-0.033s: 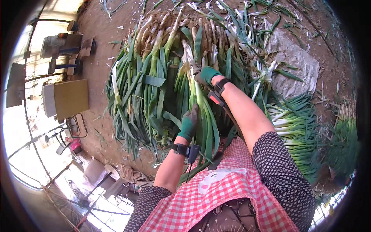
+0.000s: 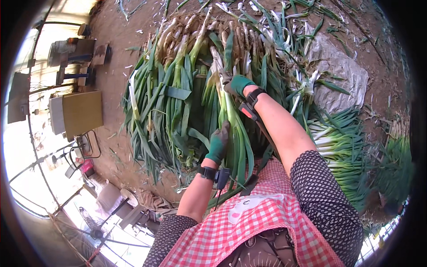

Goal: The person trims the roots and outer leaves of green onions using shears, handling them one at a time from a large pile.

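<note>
My left hand (image 2: 219, 144), in a green and grey glove, is closed around the green leaves of a leek (image 2: 229, 106). Higher up, my right hand (image 2: 239, 84), gloved alike, has its fingers closed at the pale shaft of the same leek; its fingertips are partly hidden. Root end away from me, this leek lies over a broad heap of leeks (image 2: 178, 84). Brown, soil-stained root ends line the heap's far side, while dark green leaves hang toward me.
Stripped leeks with clean white shafts (image 2: 327, 144) are stacked at the right, and another bundle (image 2: 396, 151) lies beyond them. Peeled scraps (image 2: 307, 84) and a pale plastic sheet (image 2: 342, 66) cover the ground. A tan box (image 2: 82, 113) and a chair frame (image 2: 89, 144) stand left.
</note>
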A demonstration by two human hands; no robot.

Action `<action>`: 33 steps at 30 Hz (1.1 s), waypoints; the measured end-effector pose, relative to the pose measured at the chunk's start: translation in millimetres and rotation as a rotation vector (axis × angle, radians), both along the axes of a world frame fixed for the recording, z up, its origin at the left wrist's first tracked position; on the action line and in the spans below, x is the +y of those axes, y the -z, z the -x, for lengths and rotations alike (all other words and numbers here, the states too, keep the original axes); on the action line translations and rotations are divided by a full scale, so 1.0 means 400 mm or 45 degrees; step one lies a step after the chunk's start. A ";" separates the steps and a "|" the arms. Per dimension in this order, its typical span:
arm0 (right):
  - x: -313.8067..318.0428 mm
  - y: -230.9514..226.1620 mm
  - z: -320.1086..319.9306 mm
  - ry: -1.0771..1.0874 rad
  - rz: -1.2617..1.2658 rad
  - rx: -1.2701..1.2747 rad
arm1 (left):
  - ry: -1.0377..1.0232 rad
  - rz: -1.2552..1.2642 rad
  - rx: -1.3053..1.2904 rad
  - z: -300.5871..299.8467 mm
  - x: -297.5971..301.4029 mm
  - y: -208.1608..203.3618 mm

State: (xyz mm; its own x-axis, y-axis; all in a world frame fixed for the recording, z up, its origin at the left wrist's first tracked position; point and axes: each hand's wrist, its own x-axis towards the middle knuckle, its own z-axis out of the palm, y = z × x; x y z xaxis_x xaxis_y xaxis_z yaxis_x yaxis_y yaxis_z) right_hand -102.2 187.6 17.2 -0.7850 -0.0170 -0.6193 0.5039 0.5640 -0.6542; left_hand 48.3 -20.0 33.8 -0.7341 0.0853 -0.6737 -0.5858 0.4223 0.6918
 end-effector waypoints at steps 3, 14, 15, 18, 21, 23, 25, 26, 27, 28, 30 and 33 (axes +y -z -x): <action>0.043 0.021 0.004 0.016 -0.056 -0.066 | 0.117 -0.061 0.243 -0.030 0.012 0.018; 0.091 -0.200 -0.569 -0.500 0.232 -0.306 | -0.453 -0.870 -0.723 -0.002 -0.020 0.054; 0.093 -0.213 -0.595 -0.434 0.240 -0.291 | -0.439 -0.892 -0.711 -0.020 -0.025 0.054; 0.122 -0.212 -0.631 -0.034 0.222 -0.193 | -0.418 -1.082 -0.849 -0.048 0.022 0.007; 0.142 -0.144 -0.601 0.479 0.567 -0.178 | -0.099 -0.775 -0.466 -0.125 0.081 -0.032; 0.140 -0.123 -0.505 0.587 0.839 -0.138 | 0.326 -0.401 -0.006 -0.157 0.128 -0.046; 0.152 -0.122 -0.415 0.495 0.878 0.009 | 0.558 -0.227 0.182 -0.136 0.183 -0.082; 0.177 -0.121 -0.404 0.447 0.911 0.002 | 0.540 -0.298 0.077 -0.116 0.199 -0.111; 0.198 -0.129 -0.403 0.416 0.884 0.031 | 0.514 -0.360 -0.029 -0.095 0.212 -0.137; 0.223 -0.162 -0.406 0.362 0.806 0.127 | 0.536 -0.653 -0.084 -0.088 0.207 -0.122; 0.307 -0.250 -0.430 0.409 0.653 0.242 | 0.647 -0.774 -0.139 -0.052 0.196 -0.121; 0.406 -0.385 -0.482 0.660 0.398 0.461 | 0.547 -0.327 0.172 0.023 0.129 -0.028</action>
